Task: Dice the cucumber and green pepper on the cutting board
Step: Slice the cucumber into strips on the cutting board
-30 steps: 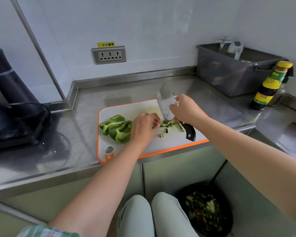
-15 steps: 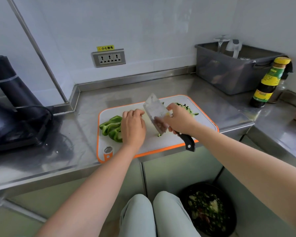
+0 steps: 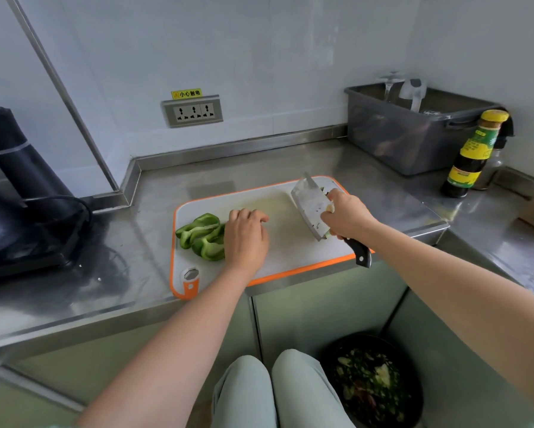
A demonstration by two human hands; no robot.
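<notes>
A white cutting board with an orange rim (image 3: 293, 239) lies on the steel counter. Green pepper pieces (image 3: 202, 236) sit on its left part. My left hand (image 3: 246, 237) rests palm down on the board beside the pepper, fingers loosely bent, holding nothing. My right hand (image 3: 346, 216) grips a cleaver (image 3: 312, 208) by its black handle, the blade tilted over the board's right side. A few dark green diced bits (image 3: 325, 190) peek out behind the blade at the board's far right corner; most are hidden.
A grey plastic bin (image 3: 413, 134) stands at the back right, with a dark sauce bottle (image 3: 472, 156) beside it. A black appliance with a cord (image 3: 21, 205) occupies the left counter. A wall socket (image 3: 193, 112) is behind. A black waste bowl (image 3: 373, 384) sits on the floor.
The cleaver swept the diced pieces from the board's middle to its far right corner. My left hand let go of the cut pieces and moved left next to the pepper.
</notes>
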